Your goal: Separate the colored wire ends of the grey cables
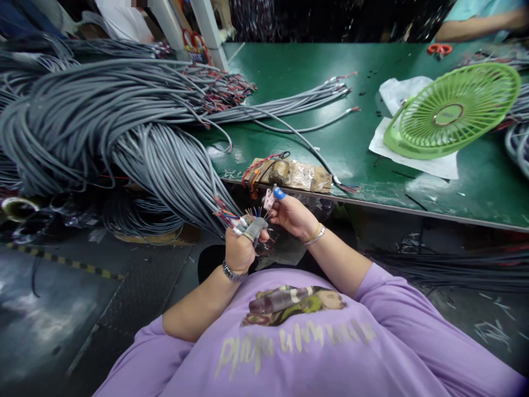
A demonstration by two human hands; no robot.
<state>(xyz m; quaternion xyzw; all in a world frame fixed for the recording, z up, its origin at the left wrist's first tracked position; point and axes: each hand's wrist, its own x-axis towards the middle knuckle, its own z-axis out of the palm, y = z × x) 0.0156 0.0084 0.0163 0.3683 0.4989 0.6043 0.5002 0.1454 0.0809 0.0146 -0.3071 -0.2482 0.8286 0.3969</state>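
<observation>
My left hand (pixel 242 245) is closed around the end of a grey cable (pixel 194 187), with grey finger guards on its fingers. Thin coloured wires (pixel 253 213) fan out of the cable end above my fist. My right hand (pixel 291 214) pinches at those wire tips; its fingertip wears a blue guard and another a pale one. Both hands are held in front of my chest, just below the near edge of the green table (pixel 413 182).
A huge bundle of grey cables (pixel 103 121) drapes off the table at left. A taped brown fixture with red wires (pixel 289 173) sits at the table edge. A green fan grille (pixel 452 110) lies on white paper at right. Another person's arm (pixel 475 25) shows top right, near orange scissors (pixel 439 49).
</observation>
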